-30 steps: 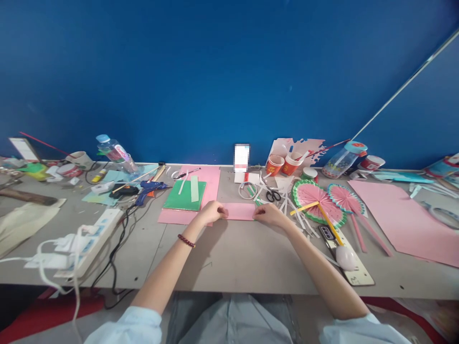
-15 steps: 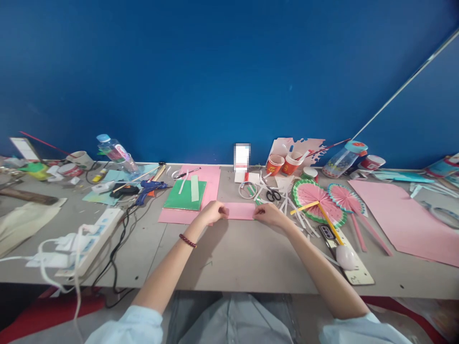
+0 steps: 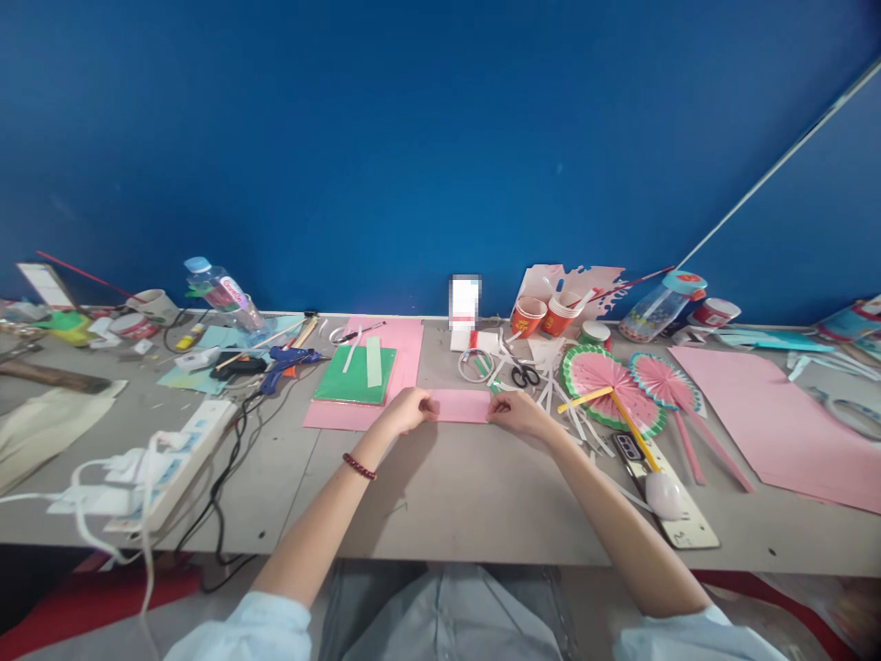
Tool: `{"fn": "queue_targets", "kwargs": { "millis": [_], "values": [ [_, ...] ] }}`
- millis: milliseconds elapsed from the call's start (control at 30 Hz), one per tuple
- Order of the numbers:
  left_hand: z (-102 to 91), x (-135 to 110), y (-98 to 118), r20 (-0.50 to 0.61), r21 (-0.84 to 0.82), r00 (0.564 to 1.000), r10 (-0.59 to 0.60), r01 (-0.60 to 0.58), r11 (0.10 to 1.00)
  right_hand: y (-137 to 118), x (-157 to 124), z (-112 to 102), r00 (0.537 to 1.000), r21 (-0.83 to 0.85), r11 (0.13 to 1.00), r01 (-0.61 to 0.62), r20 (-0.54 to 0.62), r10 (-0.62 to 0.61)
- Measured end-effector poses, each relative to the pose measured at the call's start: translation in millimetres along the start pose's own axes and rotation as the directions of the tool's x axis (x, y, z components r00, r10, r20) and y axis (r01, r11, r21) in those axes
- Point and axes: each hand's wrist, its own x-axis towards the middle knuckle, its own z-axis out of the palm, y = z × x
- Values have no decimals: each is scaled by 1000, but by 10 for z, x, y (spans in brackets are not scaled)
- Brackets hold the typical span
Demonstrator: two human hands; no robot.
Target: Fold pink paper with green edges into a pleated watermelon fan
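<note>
A long, flat grey table spans the view. Directly on it lie a white rectangular plastic power strip at left, a pink paper sheet near the middle, and a larger pink paper sheet at right.

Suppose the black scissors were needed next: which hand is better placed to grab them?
Probably the right hand: the black scissors lie just beyond it, while the left hand is farther off. Both hands hold the pink paper strip, so the right would have to let go.
</note>
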Motion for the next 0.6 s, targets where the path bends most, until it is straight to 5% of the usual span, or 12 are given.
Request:
{"fn": "queue_targets", "kwargs": {
  "millis": [433, 600],
  "values": [
    [56, 4, -21, -75, 108, 974, 215, -206, 973, -53, -41, 29, 998, -51, 998, 34, -42, -36],
    [101, -74, -32, -106, 278, 902, 419, -378, 883, 23, -48, 105, 994, -74, 996, 50, -91, -57]
  ]
}}
